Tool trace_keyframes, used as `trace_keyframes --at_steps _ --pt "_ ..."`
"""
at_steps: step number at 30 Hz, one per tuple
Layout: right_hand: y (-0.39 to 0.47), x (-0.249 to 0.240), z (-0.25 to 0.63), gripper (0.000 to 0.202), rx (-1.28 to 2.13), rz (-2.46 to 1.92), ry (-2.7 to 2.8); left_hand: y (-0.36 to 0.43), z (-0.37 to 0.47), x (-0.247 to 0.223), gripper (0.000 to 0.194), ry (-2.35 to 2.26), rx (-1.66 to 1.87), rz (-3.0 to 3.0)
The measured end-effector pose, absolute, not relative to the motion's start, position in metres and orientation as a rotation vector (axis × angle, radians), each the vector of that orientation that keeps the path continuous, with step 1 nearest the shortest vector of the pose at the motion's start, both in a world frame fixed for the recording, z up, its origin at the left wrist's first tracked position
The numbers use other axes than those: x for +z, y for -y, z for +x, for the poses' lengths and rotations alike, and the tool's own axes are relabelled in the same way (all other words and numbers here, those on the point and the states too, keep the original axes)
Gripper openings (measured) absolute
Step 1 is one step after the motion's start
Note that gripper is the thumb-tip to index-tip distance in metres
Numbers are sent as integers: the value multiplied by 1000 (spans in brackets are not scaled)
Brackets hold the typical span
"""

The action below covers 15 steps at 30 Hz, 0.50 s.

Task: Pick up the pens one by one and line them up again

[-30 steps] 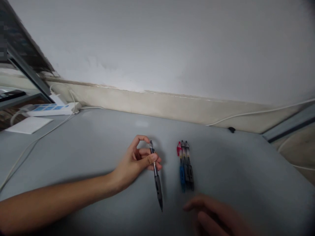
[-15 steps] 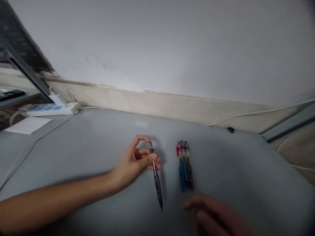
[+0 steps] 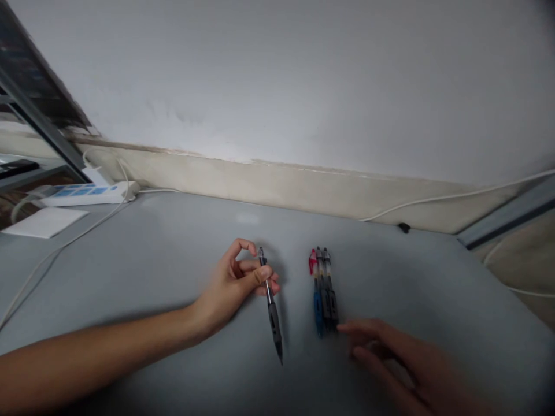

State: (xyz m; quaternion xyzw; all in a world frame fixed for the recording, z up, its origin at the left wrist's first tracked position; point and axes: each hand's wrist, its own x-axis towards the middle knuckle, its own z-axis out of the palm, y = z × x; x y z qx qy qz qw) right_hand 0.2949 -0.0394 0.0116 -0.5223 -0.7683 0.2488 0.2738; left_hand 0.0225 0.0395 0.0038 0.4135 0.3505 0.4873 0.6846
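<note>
1 pen (image 3: pixel 269 300) between left fingers (image 3: pixel 259 276).

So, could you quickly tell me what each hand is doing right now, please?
Left hand: closed on a black pen, tip toward the camera.
Right hand: open, empty, fingertips just short of the three pens on the table.
</note>
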Motion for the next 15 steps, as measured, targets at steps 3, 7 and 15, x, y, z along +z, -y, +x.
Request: trace_keyframes --at_steps 3,7,15 --pt "29 16 296 33 453 -1230 2254 -40 22 3 41 -799 1093 935" --pt "24 19 292 31 316 -1106 2371 -39 23 5 44 -805 1083 954" --pt "28 16 284 27 323 -1124 2386 -38 23 5 39 -807 1063 960"
